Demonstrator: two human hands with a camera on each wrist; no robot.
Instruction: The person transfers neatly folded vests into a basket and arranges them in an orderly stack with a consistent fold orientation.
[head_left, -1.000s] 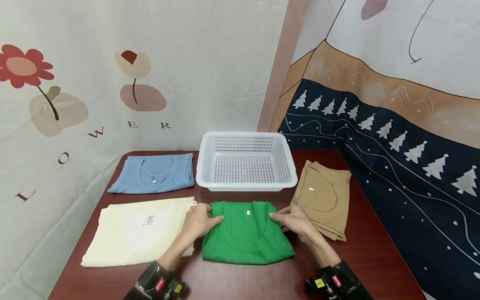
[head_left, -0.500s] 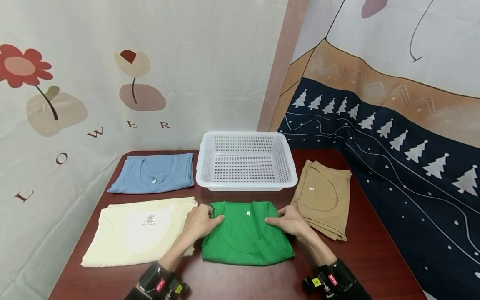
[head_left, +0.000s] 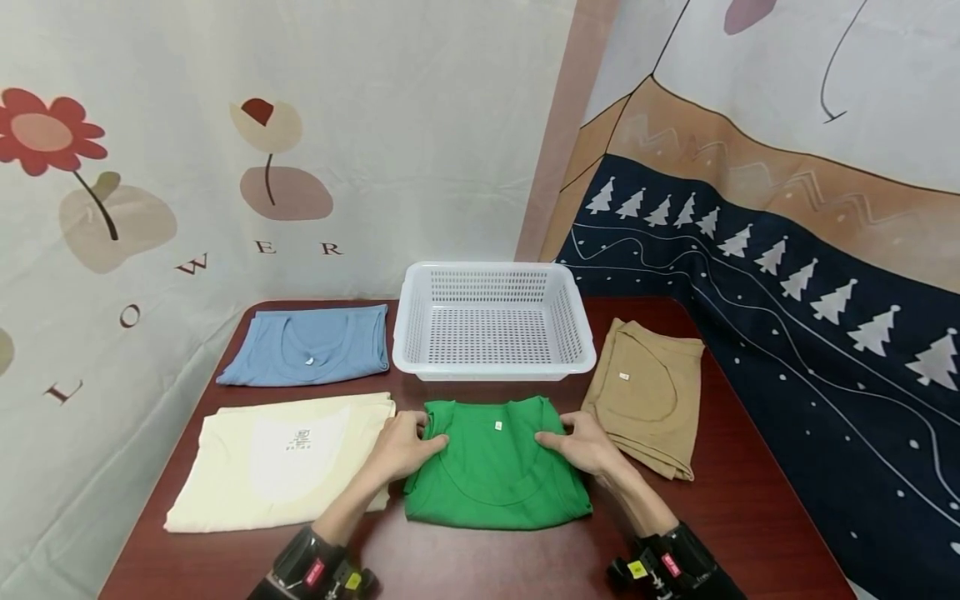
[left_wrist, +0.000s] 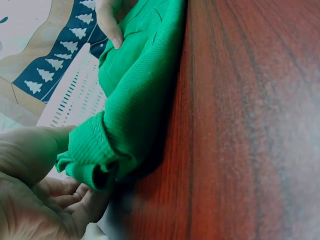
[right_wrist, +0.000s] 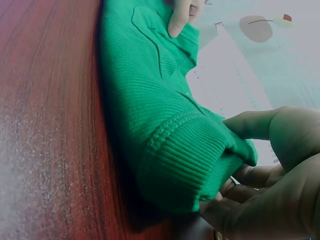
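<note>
A folded green shirt with a small white neck label lies at the front middle of the table. At its left side my left hand pinches the fabric, thumb on top and fingers underneath. On the opposite side my right hand grips it in the same way. The left wrist view shows the rolled layers of the shirt between the left thumb and fingers. In the right wrist view, the ribbed edge of the shirt lies between the right thumb and curled fingers, with some fingertips hidden under the cloth.
A white perforated basket stands behind the green shirt. A folded blue shirt lies back left, a cream shirt front left, and a tan shirt on the right. Printed curtains hang behind the dark red table.
My right thumb has moved inward onto the green shirt, and the hand now grips its side. The shirt's upper right edge has risen slightly. My left hand stays nearly in place.
</note>
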